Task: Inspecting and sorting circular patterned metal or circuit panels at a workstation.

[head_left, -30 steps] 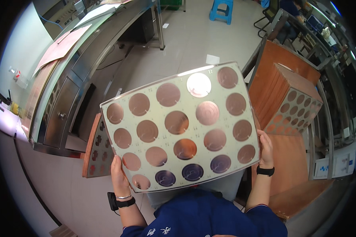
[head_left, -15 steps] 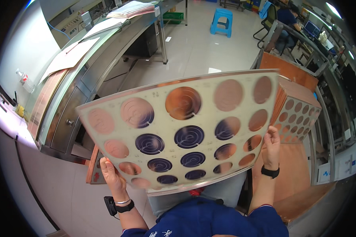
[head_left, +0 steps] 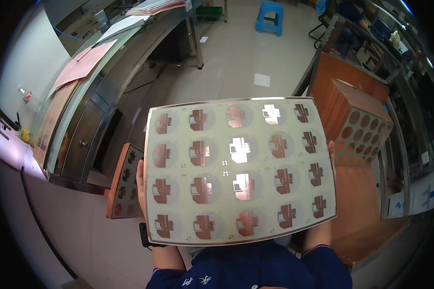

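A large pale green circuit board panel [head_left: 217, 139] is held up in front of my body. The face toward me carries rows of copper-coloured angular patterns, some shining white in the light. My left hand [head_left: 141, 185] is closed on its left edge, mostly hidden behind the board. At the opposite edge my right hand [head_left: 331, 150] grips it too, with only a bit of the fingers showing.
To the right, a stack of similar panels [head_left: 364, 132] with round copper patches stands on a brown wooden rack [head_left: 354, 192]. More patterned panels [head_left: 124, 185] lean at the lower left. A glass-topped bench [head_left: 99, 70] runs along the left; a blue stool [head_left: 269, 19] stands ahead. A person [head_left: 350, 29] sits far right.
The panel has been turned over: its round-patch face showed before, and angular copper patterns face me now. It has also levelled out, and my hands are more covered by it.
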The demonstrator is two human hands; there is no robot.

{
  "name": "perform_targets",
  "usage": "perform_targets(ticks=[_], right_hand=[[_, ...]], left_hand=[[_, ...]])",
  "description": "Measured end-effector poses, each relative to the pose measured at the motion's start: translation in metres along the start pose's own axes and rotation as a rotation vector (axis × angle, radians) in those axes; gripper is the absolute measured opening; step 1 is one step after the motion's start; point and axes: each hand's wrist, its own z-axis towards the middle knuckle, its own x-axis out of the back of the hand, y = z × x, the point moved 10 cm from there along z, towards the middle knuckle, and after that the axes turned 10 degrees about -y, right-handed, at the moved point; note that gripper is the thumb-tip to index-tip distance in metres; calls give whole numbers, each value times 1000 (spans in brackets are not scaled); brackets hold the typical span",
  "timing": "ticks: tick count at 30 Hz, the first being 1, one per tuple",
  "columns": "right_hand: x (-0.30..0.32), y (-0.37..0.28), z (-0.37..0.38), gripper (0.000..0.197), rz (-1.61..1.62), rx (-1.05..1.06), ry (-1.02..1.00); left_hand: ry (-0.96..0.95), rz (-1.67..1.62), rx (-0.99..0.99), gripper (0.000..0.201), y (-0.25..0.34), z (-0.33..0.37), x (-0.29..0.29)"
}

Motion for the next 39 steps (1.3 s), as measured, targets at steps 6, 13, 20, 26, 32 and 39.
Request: perform_targets(ticks=[6,13,20,26,32,39], right_hand=[[72,-29,-45,45,-665,-10,437],[53,-26,-35,39,-721,156,435],[42,-34,-39,44,-747,340,418],[46,-30,-50,46,-764,336,387],[47,-30,-68,46,-679,268,338],[49,-19,-75,50,-692,245,406]], left_hand=[[-109,3,-73,48,1,-22,18],[-309,-66,118,46,-55,-31,40],[-448,-40,361,53,-80,-55,-11],[-361,42,260,49,-76,-48,9],[-391,98,346,49,-82,-44,29],[-442,102,225,57,-65,-25,-9]])
